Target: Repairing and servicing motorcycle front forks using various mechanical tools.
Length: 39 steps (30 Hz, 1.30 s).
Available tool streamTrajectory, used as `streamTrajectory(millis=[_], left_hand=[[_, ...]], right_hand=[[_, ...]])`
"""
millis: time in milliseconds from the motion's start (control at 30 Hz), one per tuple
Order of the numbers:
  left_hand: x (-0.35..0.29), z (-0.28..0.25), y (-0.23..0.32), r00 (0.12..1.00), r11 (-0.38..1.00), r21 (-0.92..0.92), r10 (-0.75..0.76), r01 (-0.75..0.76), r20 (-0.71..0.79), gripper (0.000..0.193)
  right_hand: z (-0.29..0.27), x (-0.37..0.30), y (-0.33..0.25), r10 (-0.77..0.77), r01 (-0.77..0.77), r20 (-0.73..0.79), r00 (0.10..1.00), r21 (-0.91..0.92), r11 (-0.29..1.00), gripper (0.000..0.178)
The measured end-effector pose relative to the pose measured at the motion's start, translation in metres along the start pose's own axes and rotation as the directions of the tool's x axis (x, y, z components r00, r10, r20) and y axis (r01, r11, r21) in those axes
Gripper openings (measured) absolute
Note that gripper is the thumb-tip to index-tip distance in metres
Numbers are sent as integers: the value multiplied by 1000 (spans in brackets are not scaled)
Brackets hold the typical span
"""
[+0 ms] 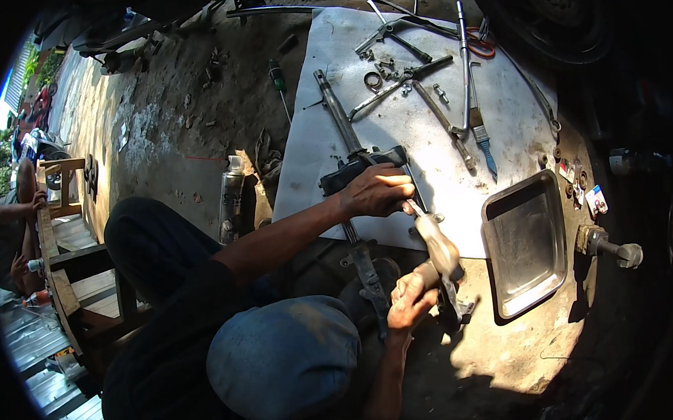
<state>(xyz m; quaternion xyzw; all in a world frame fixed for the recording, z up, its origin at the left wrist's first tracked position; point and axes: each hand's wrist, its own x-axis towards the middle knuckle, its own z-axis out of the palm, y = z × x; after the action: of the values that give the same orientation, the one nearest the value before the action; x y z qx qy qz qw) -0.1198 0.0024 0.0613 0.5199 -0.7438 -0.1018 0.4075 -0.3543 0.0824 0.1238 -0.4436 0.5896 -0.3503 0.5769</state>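
Note:
My left hand [380,188] is closed around a thin pale rod. A tan, motion-smeared piece [438,244] continues from the rod toward my right hand. My right hand [411,298], also closed, is below it at a brownish rounded thing I cannot make out. A metal fitting [452,309] shows just right of that hand. Beneath my left hand lies a long metal shaft [340,120] with a black housing [342,176], partly covered by the hand. Another metal bracket [369,279] lies between my arms.
A white sheet [449,200] carries a socket wrench [463,65], blue paintbrush [483,145], metal rods and several bolts. A metal tray [526,248] lies at right. A spray can [232,198] and a screwdriver [277,76] are at left. Another person sits beyond a wooden frame [63,273].

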Motion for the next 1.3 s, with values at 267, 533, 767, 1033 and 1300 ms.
streamTrajectory(millis=[267, 533, 767, 1033, 1300], left_hand=[[8, -5, 5, 1000, 1000, -9, -11, 11, 21, 32], [5, -20, -5, 951, 968, -125, -241, 219, -194, 17], [30, -97, -73, 435, 695, -491, -715, 526, -547, 57], [82, -194, -137, 579, 588, 63, -806, 806, 124, 71], [46, -267, -58, 511, 794, 504, -606, 339, 610, 24]], right_hand=[[-4, -2, -1, -68, 59, 31, 997, 238, 969, 46], [-68, -14, -19, 20, -13, -353, 935, 22, 1000, 37], [-205, -59, 63, -529, -108, -382, 758, -873, 475, 51], [-219, -53, 84, -476, -149, -352, 806, -899, 412, 45], [-255, 204, -86, -717, 144, -478, 508, -773, 617, 96]])
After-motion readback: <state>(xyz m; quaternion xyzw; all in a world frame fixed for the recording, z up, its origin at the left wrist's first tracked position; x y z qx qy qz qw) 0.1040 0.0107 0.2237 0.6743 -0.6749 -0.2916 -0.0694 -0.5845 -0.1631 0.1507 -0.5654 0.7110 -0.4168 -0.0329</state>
